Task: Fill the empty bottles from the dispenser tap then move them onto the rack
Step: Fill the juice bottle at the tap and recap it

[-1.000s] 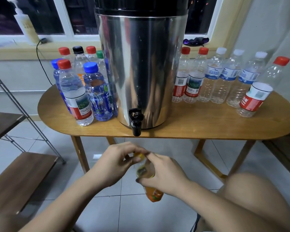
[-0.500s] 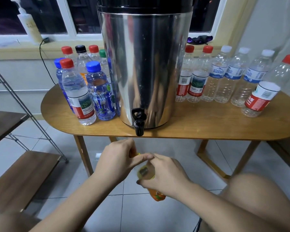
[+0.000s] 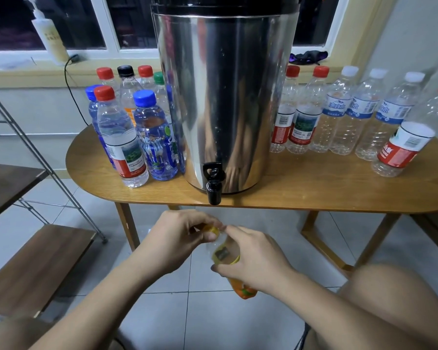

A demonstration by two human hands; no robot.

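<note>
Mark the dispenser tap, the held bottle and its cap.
dispenser tap [image 3: 213, 195], head view, black spout.
held bottle [image 3: 244, 290], head view, orange base.
cap [image 3: 211, 229], head view, yellow rim.

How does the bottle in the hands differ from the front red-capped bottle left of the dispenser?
The held bottle has a yellow cap and orange label; the red-capped bottle has a red-and-white label. The held one is tilted, right hand gripping it, left hand pinching its cap; the other stands upright on the table. Both are clear plastic.

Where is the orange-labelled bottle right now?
Head view, low centre: the orange-labelled bottle sits in the right hand, below the table edge and the black tap, with the left hand pinching its yellow cap.
</note>
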